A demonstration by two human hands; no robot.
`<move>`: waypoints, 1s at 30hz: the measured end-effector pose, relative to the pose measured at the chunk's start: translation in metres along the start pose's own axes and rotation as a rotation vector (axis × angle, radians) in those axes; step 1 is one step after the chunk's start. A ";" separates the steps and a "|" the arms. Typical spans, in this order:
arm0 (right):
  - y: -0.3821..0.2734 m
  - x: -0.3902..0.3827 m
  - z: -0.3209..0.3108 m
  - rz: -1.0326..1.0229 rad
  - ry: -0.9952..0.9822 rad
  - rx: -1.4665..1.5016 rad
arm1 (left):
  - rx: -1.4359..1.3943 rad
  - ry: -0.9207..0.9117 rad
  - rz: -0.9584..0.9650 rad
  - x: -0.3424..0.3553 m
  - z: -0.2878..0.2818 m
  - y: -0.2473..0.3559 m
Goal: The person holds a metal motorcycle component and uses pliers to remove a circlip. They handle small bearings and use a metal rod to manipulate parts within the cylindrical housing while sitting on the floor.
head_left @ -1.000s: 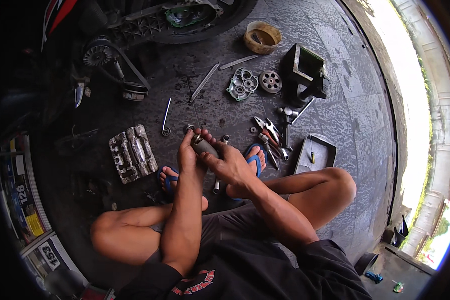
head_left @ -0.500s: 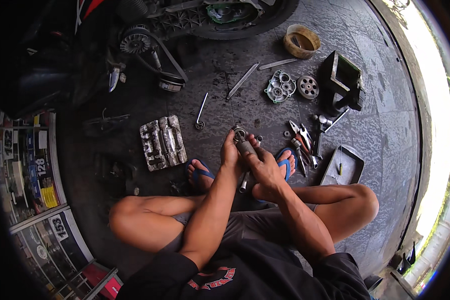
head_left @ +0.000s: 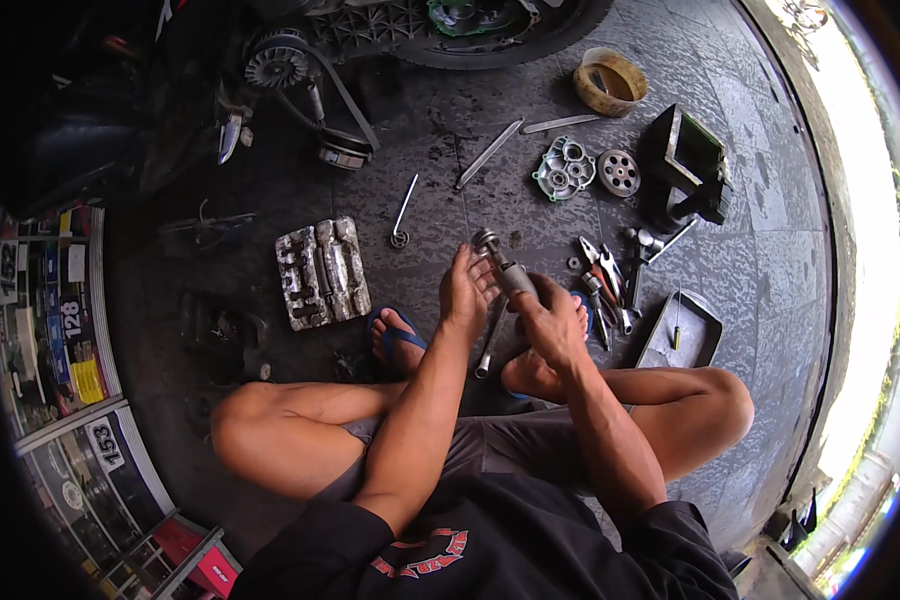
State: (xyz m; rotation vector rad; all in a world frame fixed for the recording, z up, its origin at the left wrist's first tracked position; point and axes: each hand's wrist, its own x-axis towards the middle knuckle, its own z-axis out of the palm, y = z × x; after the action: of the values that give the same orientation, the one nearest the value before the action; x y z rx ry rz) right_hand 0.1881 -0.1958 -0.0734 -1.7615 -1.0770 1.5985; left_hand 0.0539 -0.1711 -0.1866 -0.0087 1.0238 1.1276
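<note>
My right hand [head_left: 543, 322] grips a grey metal cylinder [head_left: 513, 280] with a narrower shaft and a round metal head [head_left: 487, 241] at its far end, tilted up and leftward. My left hand [head_left: 470, 285] is open just left of it, fingers apart and slightly curled beside the shaft; whether they touch it is unclear. A long socket wrench [head_left: 485, 358] lies below my hands between my feet. An open-end wrench [head_left: 407, 205] lies beyond my left hand, and a tray of metal pieces [head_left: 322, 272] sits to the left.
A motorbike with exposed belt drive [head_left: 345, 110] stands at the top left. A gear housing [head_left: 562, 168], pulley [head_left: 619, 173], brown tub [head_left: 610, 80], black box [head_left: 685, 155], pliers [head_left: 602, 265] and metal tray [head_left: 698, 330] lie ahead and right. A glass cabinet [head_left: 60, 330] lines the left.
My left hand has loosened from around the metal cylinder, its fingers now apart. My right hand has turned the cylinder, raising its round head forward and clear of the left fingers.
</note>
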 end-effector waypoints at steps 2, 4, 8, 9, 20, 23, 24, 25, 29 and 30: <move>-0.012 -0.003 -0.023 -0.054 0.054 -0.079 | 0.133 0.064 0.009 0.005 -0.007 -0.011; -0.027 -0.009 -0.056 -0.133 0.108 -0.161 | 0.386 0.188 0.011 0.014 -0.015 -0.026; -0.080 -0.039 -0.110 -0.222 0.191 -0.136 | 0.930 0.234 0.099 0.048 -0.088 -0.066; -0.094 -0.050 -0.124 -0.233 0.232 -0.154 | 0.965 0.312 0.194 0.047 -0.092 -0.080; -0.089 -0.071 -0.200 -0.284 0.516 -0.134 | 1.235 0.295 0.289 0.040 -0.075 -0.101; -0.086 -0.076 -0.207 -0.265 0.405 -0.179 | 1.359 0.345 0.234 0.030 -0.058 -0.098; -0.086 -0.077 -0.204 -0.290 0.424 -0.189 | 1.342 0.344 0.243 0.029 -0.059 -0.099; -0.085 -0.078 -0.200 -0.295 0.405 -0.174 | 1.327 0.351 0.251 0.029 -0.065 -0.099; -0.088 -0.085 -0.193 -0.250 0.358 -0.171 | 1.365 0.352 0.278 0.028 -0.062 -0.108; -0.086 -0.085 -0.190 -0.304 0.376 -0.193 | 1.389 0.355 0.277 0.018 -0.045 -0.104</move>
State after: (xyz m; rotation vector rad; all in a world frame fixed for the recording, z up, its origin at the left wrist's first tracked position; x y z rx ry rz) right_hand 0.3568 -0.1945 0.0753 -1.8199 -1.2668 0.9630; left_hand 0.1019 -0.2292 -0.2726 1.0914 1.9908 0.4485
